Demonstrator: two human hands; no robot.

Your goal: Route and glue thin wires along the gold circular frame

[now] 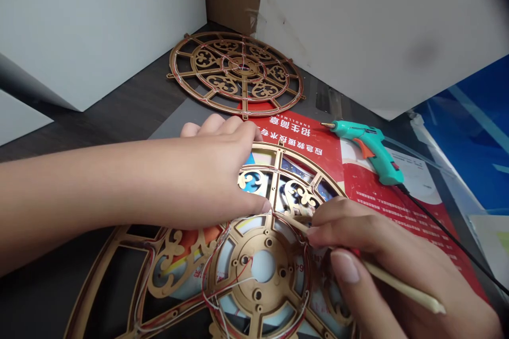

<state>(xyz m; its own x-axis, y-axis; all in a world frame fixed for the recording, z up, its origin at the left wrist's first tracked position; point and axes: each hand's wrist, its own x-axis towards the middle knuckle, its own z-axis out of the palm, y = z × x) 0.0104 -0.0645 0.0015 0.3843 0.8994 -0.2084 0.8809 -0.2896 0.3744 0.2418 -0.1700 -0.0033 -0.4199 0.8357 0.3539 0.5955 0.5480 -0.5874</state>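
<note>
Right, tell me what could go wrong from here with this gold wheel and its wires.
The bamboo stick in the right hand sits close to the thin red and white wires, so it could snag or break one. The left hand presses on the slender gold fretwork wheel, which might crack under that weight. The glue gun's black cord runs near the right hand and could catch.

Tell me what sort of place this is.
Looks like a craft workbench: a teal hot glue gun, a gold filigree wheel strung with thin wires, and a red printed sheet beneath.
</note>
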